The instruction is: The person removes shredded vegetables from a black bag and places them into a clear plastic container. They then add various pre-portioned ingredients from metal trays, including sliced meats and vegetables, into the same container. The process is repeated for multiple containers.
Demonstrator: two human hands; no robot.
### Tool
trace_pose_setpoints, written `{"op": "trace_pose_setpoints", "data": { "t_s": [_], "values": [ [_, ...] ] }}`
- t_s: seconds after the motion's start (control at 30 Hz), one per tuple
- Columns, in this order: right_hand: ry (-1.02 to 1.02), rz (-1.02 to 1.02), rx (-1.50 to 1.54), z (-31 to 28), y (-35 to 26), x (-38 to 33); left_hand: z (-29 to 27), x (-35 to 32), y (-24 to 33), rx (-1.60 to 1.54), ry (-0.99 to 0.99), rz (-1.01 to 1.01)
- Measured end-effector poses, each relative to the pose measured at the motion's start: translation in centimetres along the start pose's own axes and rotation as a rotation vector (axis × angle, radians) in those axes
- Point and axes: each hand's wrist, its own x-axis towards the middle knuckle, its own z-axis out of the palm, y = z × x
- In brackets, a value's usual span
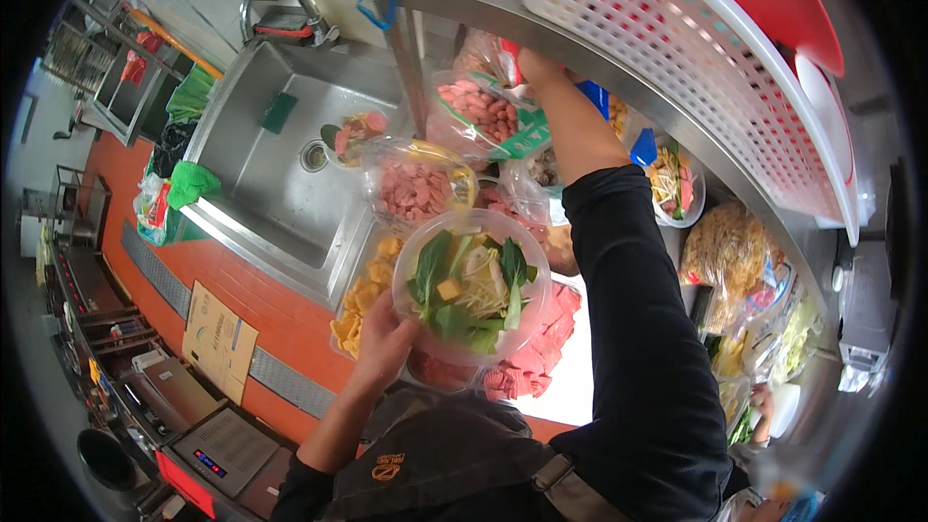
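Bowl (471,287) already loaded with greens and sprouts, left hand (384,340) clamped on its rim at 8 o'clock. Right hand (535,69) reaches toward a sausage bag (480,112) at 12; grip hidden, can't tell.

Clear bowl of greens (471,288) – held over food tubs
Left hand (384,340) grips its rim; right hand (535,68) reaches into bagged sausages (480,112) – steel sink (280,159) at left.

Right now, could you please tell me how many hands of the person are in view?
2: the left hand holds the clear plastic bowl of greens; the right hand reaches the bags under the shelf, fingers partly hidden.
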Motion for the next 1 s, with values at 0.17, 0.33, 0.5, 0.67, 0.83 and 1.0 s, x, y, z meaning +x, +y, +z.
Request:
{"op": "trace_pose_setpoints", "data": {
  "t_s": [0.17, 0.33, 0.5, 0.67, 0.83, 1.0],
  "values": [
    [-0.026, 0.014, -0.006, 1.7, 0.2, -0.3, -1.3, -1.0, 0.8, -0.179, 0.025, 0.057],
    [-0.054, 0.044, 0.031, 1.5, 0.8, -0.2, -2.0, -0.2, 1.7, -0.125, 0.072, 0.072],
    [-0.059, 0.150, 0.292, -5.2, -1.8, -1.7, -1.9, 1.0, 2.2, -0.117, 0.065, 0.112],
    [-0.897, 0.024, 1.262, -16.7, -5.0, -9.5, -1.5, 2.4, 2.9, -0.093, 0.005, 0.140],
    [-0.781, -0.066, 0.544, -8.0, -5.2, -9.7, -0.9, 2.6, 3.1, -0.127, 0.049, 0.102],
    [-0.534, -0.281, 0.125, 4.2, -4.1, -9.0, -1.2, 0.7, 2.8, -0.124, 0.081, 0.069]
  ]
}}
